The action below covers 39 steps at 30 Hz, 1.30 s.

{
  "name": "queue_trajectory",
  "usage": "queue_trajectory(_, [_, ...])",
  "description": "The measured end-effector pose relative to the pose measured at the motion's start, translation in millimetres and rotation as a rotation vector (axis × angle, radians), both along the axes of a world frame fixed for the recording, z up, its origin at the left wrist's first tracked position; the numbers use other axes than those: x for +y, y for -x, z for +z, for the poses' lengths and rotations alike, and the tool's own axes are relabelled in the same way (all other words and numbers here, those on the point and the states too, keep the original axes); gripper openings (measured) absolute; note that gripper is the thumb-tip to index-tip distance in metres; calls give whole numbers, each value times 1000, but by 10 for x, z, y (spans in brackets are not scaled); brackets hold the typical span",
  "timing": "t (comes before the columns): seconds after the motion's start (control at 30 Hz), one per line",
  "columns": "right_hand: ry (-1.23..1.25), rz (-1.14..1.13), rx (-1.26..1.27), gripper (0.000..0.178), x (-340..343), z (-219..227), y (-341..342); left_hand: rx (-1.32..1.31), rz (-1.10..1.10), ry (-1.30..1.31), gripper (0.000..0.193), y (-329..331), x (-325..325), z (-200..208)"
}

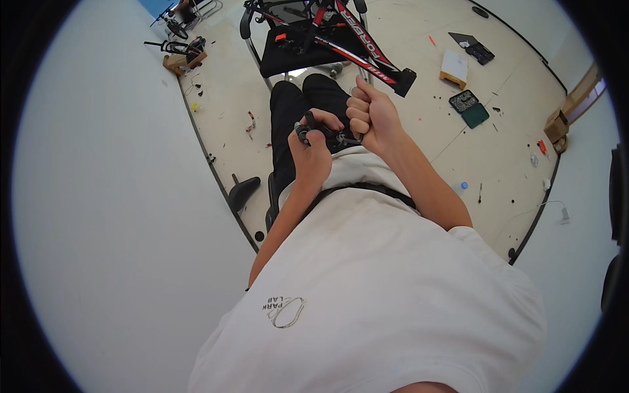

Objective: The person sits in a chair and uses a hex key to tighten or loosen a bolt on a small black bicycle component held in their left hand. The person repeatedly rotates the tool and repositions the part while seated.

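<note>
Head view: my left hand [314, 152] grips small dark part [302, 133] above lap [286, 105]; right hand [376, 119] closed, seemingly on thin metal piece [350, 140]. Work looks unfinished: bike frame [357, 60] on chair [278, 60], part separate.

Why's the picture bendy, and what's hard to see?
Head view: the fisheye lens curves the edges of the floor and leaves black corners; head view again: the dark part in the left hand has no clear detail.
</note>
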State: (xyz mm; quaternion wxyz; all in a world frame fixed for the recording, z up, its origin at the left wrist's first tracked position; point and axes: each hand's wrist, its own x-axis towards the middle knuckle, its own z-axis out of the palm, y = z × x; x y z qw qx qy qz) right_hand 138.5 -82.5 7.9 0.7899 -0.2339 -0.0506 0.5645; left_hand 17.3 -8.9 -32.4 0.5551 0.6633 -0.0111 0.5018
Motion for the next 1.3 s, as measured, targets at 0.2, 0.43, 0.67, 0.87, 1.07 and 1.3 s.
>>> queue_trajectory(0.2, [0, -6, 7, 46, -18, 5, -25, 59, 31, -80, 73, 17, 9, 4])
queue_trajectory(0.43, [53, -29, -34, 46, -40, 42, -24, 107, 36, -129, 76, 37, 16, 38])
queue_trajectory(0.67, [49, 11, -46, 45, -36, 19, 0, 141, 19, -152, 73, 54, 1, 49])
queue_trajectory(0.87, [99, 92, -137, 45, -26, -87, 51, 245, 68, -144, 54, 120, -30, -7])
queue_trajectory(1.07, [92, 255, -46, 45, 38, -265, 91, 200, 181, -534, 32, 139, -50, 101])
queue_trajectory(1.3, [63, 323, -42, 45, 222, -676, 41, 173, 183, -676, 29, 116, -17, 16])
